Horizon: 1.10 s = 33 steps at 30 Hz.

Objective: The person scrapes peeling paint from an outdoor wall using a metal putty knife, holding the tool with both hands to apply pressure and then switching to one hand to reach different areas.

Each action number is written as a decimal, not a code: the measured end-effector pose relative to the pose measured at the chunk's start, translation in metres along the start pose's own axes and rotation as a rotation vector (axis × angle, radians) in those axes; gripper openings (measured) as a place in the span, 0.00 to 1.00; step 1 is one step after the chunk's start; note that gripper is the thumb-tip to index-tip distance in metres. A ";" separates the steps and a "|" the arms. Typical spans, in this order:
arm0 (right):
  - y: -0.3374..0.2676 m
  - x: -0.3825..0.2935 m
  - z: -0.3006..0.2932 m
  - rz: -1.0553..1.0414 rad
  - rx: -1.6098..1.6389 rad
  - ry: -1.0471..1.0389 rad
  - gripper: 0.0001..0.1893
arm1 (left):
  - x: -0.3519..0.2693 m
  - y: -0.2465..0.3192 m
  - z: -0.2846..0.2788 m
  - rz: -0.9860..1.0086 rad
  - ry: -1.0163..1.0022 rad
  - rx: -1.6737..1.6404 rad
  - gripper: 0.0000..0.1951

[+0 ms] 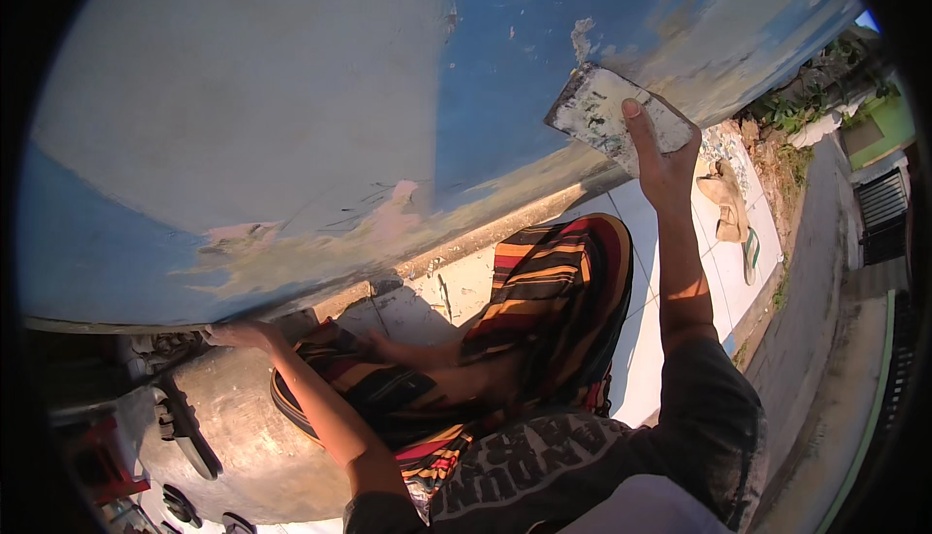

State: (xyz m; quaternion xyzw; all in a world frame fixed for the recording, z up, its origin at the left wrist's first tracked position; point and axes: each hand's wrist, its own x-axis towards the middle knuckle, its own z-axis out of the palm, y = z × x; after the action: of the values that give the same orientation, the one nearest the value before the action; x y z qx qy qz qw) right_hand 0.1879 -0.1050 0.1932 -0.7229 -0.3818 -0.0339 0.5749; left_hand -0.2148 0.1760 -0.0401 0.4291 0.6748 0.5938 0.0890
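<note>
My right hand grips a flat, worn rectangular block or plate smeared with white and dark residue, its thumb on the near face. The block's far edge is at the blue painted wall, just below a chipped patch of paint. My left hand rests by the wall's lower edge at the left, with nothing seen in it; its fingertips are partly hard to make out. Along its lower part the wall shows peeled, scraped areas in beige and pink.
Striped trousers cover my bent legs on white floor tiles. A thin dark tool lies on the tiles by the wall. A tan cloth and a green-edged sandal lie at right. More sandals are at lower left.
</note>
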 end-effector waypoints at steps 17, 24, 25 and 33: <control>-0.007 -0.004 0.003 0.037 0.065 0.134 0.17 | 0.011 -0.042 0.007 0.271 0.103 0.097 0.34; -0.011 -0.004 0.014 -0.009 -0.025 0.135 0.18 | 0.007 -0.027 0.006 0.138 0.090 0.029 0.34; 0.006 -0.004 0.008 -0.006 -0.048 0.169 0.17 | 0.008 -0.032 0.007 0.143 0.088 0.029 0.34; 0.000 -0.012 0.003 0.031 0.050 0.217 0.15 | 0.015 -0.051 0.010 0.246 0.136 0.053 0.34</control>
State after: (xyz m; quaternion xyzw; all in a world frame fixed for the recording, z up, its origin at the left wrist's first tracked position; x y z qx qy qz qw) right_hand 0.1780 -0.1088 0.1865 -0.7063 -0.3069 -0.0938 0.6310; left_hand -0.2419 0.1979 -0.0820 0.4695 0.6369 0.6100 -0.0416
